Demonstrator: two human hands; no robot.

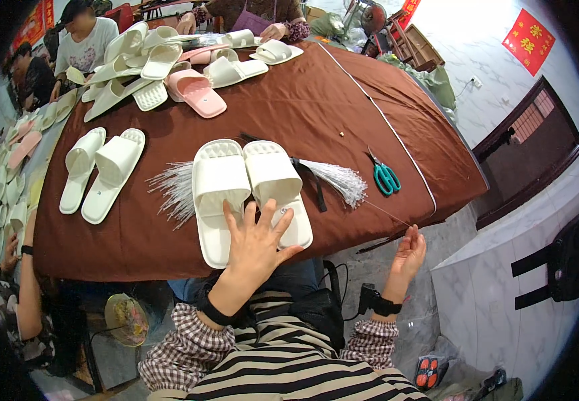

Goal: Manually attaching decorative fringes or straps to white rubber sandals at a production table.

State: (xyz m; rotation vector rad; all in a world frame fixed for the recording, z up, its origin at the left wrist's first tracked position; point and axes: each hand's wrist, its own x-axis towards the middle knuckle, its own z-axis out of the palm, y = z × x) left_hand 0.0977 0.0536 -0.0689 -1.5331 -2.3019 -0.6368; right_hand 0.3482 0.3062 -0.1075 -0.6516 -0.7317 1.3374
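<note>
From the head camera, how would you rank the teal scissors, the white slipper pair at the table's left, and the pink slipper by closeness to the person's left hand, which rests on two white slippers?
1. Teal scissors: to the right of the left hand, near the table's right edge.
2. White slipper pair: to the left, lying side by side; nearly as close as the scissors, a narrow call.
3. Pink slipper: plainly farthest, up the table beside the slipper pile.

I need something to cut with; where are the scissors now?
In the head view, the teal-handled scissors lie on the brown tablecloth, on the person's right, just right of the white strand bundle.
</note>
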